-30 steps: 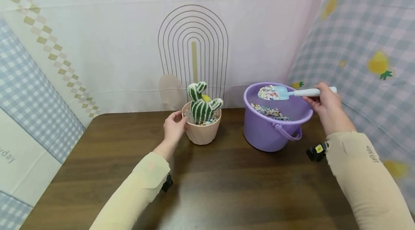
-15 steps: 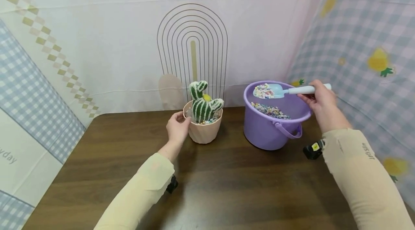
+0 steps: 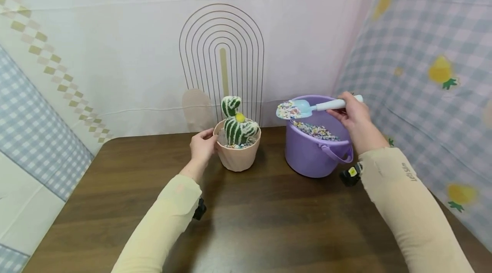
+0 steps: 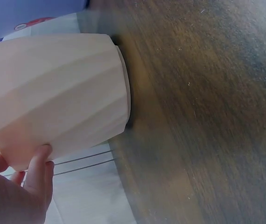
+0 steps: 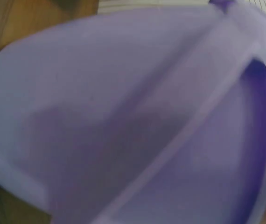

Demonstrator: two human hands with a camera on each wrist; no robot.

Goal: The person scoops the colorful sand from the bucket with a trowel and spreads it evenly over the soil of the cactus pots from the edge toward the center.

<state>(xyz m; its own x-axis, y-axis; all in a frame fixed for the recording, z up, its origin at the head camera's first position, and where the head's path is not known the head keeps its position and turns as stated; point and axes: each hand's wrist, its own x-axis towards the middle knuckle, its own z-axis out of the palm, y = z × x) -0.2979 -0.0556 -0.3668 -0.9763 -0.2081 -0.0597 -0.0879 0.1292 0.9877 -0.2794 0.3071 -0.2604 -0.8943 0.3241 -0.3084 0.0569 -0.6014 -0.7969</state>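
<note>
A small trowel (image 3: pixel 301 109) with a pale blue scoop and white handle is held level in my right hand (image 3: pixel 354 113), fingers wrapped round the handle. Its scoop carries a heap of colourful pebbles (image 3: pixel 288 110) and hangs over the left rim of the purple bucket (image 3: pixel 309 157). More pebbles (image 3: pixel 315 131) lie inside the bucket. My left hand (image 3: pixel 202 147) pinches the left rim of a pink flowerpot (image 3: pixel 237 159) between thumb and fingers. In the pot stands a knitted green-and-white cactus (image 3: pixel 235 130), pebbles around its base. In the left wrist view the pot's ribbed wall (image 4: pixel 63 88) shows close up.
Everything stands on a dark brown wooden table (image 3: pixel 246 221). Behind it hangs a pale cloth backdrop (image 3: pixel 153 51), with a checked cloth (image 3: pixel 415 85) on the right. The bucket's handle (image 3: pixel 338 155) hangs down its front right.
My right hand has carried the loaded trowel left, from above the bucket's inside to its left rim. The left hand keeps its pinch on the flowerpot, and the cactus's right arm now sits lower.
</note>
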